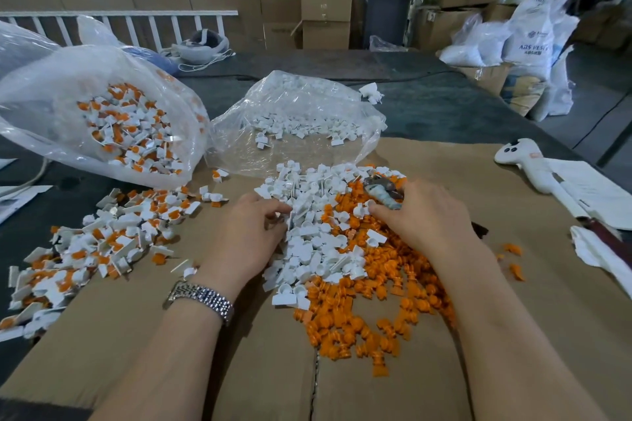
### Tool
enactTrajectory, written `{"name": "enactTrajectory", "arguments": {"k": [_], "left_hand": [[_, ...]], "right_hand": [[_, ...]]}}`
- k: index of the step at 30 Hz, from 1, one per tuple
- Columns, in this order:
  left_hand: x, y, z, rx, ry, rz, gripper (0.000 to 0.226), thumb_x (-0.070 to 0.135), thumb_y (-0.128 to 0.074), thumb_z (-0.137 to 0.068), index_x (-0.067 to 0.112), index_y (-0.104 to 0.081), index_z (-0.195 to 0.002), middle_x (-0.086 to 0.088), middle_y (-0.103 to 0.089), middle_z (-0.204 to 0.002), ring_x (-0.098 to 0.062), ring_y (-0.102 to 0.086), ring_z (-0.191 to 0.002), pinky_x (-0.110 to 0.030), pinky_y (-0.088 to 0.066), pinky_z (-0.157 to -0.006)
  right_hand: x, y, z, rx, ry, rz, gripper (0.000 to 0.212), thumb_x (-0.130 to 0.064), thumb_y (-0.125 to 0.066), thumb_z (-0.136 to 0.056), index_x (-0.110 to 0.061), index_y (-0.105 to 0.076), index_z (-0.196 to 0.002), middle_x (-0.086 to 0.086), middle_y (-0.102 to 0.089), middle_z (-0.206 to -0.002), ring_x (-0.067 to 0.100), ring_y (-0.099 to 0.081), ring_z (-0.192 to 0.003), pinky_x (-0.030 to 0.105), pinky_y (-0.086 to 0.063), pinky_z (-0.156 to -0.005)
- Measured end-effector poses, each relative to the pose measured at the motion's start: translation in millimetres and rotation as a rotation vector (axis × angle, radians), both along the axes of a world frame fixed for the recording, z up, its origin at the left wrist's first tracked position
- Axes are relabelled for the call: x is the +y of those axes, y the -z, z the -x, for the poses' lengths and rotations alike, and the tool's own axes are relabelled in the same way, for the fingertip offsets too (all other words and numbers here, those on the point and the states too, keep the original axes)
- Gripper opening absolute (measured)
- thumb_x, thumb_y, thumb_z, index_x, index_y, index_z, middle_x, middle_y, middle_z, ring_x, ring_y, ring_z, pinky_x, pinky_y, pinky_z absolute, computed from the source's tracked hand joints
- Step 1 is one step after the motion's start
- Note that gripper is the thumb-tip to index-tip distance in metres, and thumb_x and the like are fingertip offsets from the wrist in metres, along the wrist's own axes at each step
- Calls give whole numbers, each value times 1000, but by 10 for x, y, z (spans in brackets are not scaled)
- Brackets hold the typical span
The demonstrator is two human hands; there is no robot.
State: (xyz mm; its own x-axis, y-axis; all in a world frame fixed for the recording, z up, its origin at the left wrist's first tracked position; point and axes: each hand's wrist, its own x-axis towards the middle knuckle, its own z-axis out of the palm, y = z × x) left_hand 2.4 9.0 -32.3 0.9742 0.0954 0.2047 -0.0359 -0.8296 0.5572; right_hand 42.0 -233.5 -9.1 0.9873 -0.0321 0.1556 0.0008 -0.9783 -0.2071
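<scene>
The work in hand appears to be joining white caps point(318, 239) to orange plugs point(386, 284), both heaped on the cardboard sheet point(530, 318) between the hands. The left hand point(251, 232) curls its fingertips into the caps at the heap's 9 o'clock edge and pinches there. The right hand point(424, 215), at 2 o'clock of the heap, wraps around a grey tool point(381, 190), with one fingertip touching a cap. To do this step well, I would lift one cap clear of its neighbours, turn its open cup upward, then pick a single plug from the orange side at 4 o'clock, so that nothing tangles or scatters. Finished pieces would best go onto the assembled pieces point(113, 232) at 9 o'clock. Counted: two hands, one tool, three loose heaps and two clear bags, the left bag point(51, 89) at 10 o'clock holding assembled pieces, the middle bag point(307, 92) at 12 o'clock holding caps. The caps and plugs are too many to count; a few stray plugs lie at 3 o'clock.
</scene>
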Motion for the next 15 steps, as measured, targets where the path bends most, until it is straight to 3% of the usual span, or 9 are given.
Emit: {"name": "enactTrajectory", "arguments": {"k": [5,9,11,13,15], "left_hand": [[1,-3,9,-24,-8,-115,20,29,-71,-96,32,-72,-115,6,-56,-107,-9,-54,-89,-12,-32,-62],[-33,-38,27,-40,-34,-126,13,29,-73,-93,32,-60,-97,10,-59,-101,-1,-53,-79,-13,-33,-57],[-27,-45,31,-55,-62,-87,17,26,-73,-92,32,-57,-91,15,-61,-93,-2,-55,-81,-17,-37,-57],[-23,-51,31,-74,-82,6,20,21,-75,-90,30,-57,-86,15,-62,-86,-2,-57,-77,-20,-38,-56],[-22,-65,30,-87,-93,121,19,18,-76,-89,27,-60,-86,10,-65,-85,-6,-61,-75,-22,-41,-56]], "right_hand": [[36,4,-3,34,-33,20,64,-75,-54,-85,-14,-62,-101,9,-60,-106,30,-59,-102,43,-51,-86],[13,-23,-2,82,-35,-4,64,-76,-52,-85,-15,-60,-102,10,-61,-110,31,-57,-107,43,-48,-87],[6,-40,15,91,-52,-48,64,-74,-54,-85,-15,-59,-110,11,-62,-116,31,-57,-109,42,-47,-86],[9,-70,39,92,-71,-96,69,-69,-60,-85,-17,-54,-130,9,-59,-128,30,-55,-118,43,-48,-93],[21,-127,76,46,-118,-135,64,-60,-69,-85,-22,-52,-134,5,-55,-130,27,-54,-120,43,-47,-96]]}}
